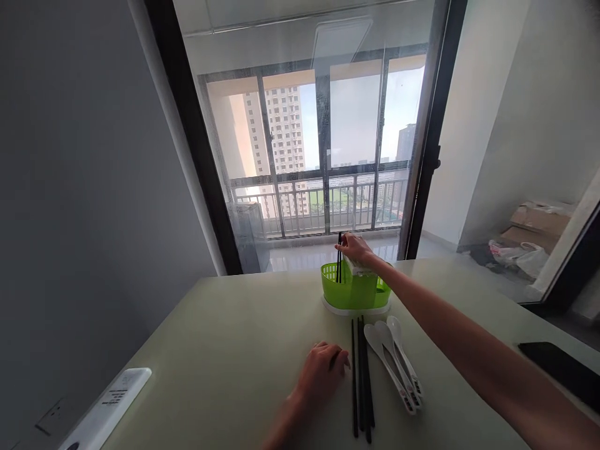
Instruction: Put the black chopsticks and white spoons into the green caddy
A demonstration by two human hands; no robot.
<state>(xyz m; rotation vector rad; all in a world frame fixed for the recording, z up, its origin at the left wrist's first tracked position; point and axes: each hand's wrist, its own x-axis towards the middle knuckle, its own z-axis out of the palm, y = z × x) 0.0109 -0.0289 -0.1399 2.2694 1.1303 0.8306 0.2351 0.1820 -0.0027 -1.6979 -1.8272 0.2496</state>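
My right hand (356, 249) reaches to the far side of the table and pinches a pair of black chopsticks (339, 272). They stand upright, with their lower ends inside the left part of a green plastic basket (336, 295) on a white base. Nearer to me, my left hand (325, 365) rests on the tabletop with its fingers curled in, and nothing shows in it. Just right of that hand lie several loose black chopsticks (361, 381), roughly side by side. Beside them are three white spoons (396, 359), fanned out with their bowls pointing away from me.
The pale table (225, 350) ends before a glass door. A white object like a power strip (115, 400) lies at its left edge, and a dark flat thing (560, 372) at the right. Something white (359, 270) sits in the basket's middle, partly hidden by my right hand.
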